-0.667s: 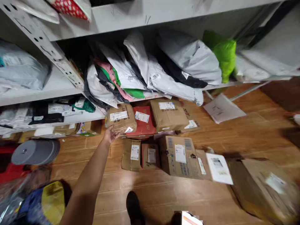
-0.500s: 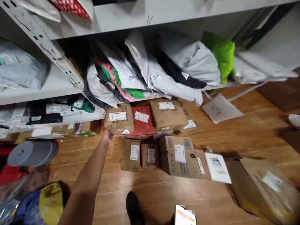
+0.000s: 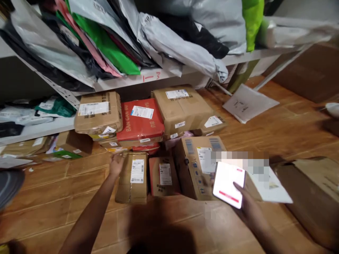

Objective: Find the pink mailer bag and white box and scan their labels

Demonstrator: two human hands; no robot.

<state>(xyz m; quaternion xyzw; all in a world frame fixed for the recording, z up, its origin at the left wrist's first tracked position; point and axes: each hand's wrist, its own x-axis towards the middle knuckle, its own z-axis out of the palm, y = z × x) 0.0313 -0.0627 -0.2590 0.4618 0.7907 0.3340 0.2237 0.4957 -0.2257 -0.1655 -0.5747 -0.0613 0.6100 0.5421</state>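
Observation:
My left hand (image 3: 117,164) reaches down to the upper left corner of a brown cardboard box (image 3: 127,190) with a white label. Its fingers look stretched out and slightly blurred; whether they touch the box I cannot tell. My right hand (image 3: 247,201) holds a smartphone (image 3: 229,183) with a bright screen, the thumb over the screen. Right of the labelled box stand a smaller red-and-brown box (image 3: 161,190) and a larger carton (image 3: 192,176). Behind them sit a taped brown box (image 3: 99,120), a red box (image 3: 140,123) and a wide brown box (image 3: 185,109).
Above the boxes, a white shelf (image 3: 150,77) bears several plastic mailing bags (image 3: 180,42). A white packet (image 3: 249,102) leans by the shelf's right end. At the right are a white flat parcel (image 3: 275,190) and a large carton (image 3: 312,197) on the wooden floor (image 3: 87,176).
My left hand has moved from the taped brown box at the back down to the front box. My right hand has come into view, with the phone raised. The view is closer to the boxes.

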